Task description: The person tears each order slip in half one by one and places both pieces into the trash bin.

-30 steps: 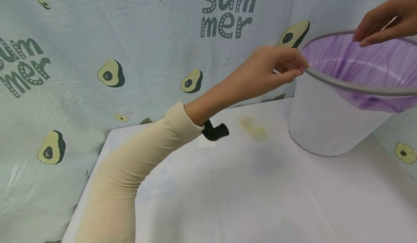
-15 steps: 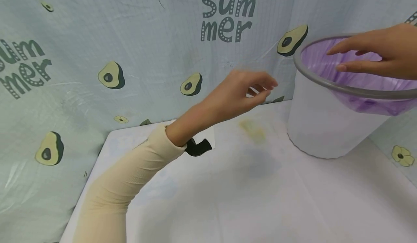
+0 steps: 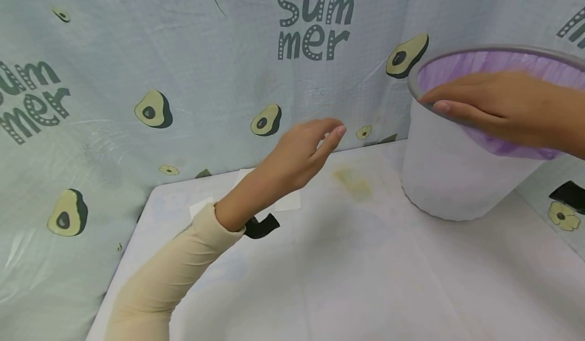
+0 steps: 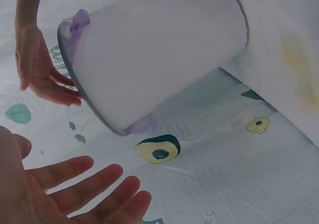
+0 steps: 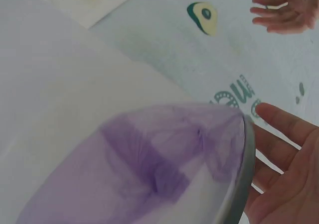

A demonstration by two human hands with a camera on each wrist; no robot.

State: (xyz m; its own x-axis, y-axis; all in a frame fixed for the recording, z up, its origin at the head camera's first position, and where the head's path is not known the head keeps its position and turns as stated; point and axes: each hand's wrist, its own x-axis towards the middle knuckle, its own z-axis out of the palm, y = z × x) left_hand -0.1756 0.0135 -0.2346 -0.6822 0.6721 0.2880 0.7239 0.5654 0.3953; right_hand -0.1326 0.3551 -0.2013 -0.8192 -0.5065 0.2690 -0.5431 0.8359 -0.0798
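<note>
A white bin (image 3: 450, 178) with a grey rim (image 3: 413, 79) stands at the right of the table in the head view. A purple bag (image 3: 450, 66) lines it and folds out over the rim. My right hand (image 3: 502, 108) is over the bin's mouth, fingers extended, their tips at the rim; whether they touch it I cannot tell. In the right wrist view, the right hand (image 5: 286, 167) shows an empty palm beside the rim. My left hand (image 3: 301, 153) hovers above the table left of the bin, fingers loosely bent. Its spread fingers hold nothing in the left wrist view.
White paper pieces (image 3: 289, 202) lie on the white-covered table (image 3: 347, 280), partly behind the left forearm. A pale curtain (image 3: 205, 77) printed with avocados and lettering hangs behind. A black strap mount (image 3: 261, 227) sits at the left wrist.
My left hand has drawn back from the bin's rim, moving left and down. The right hand has come further into view, moving left and down across the bin's mouth, its fingers straightening.
</note>
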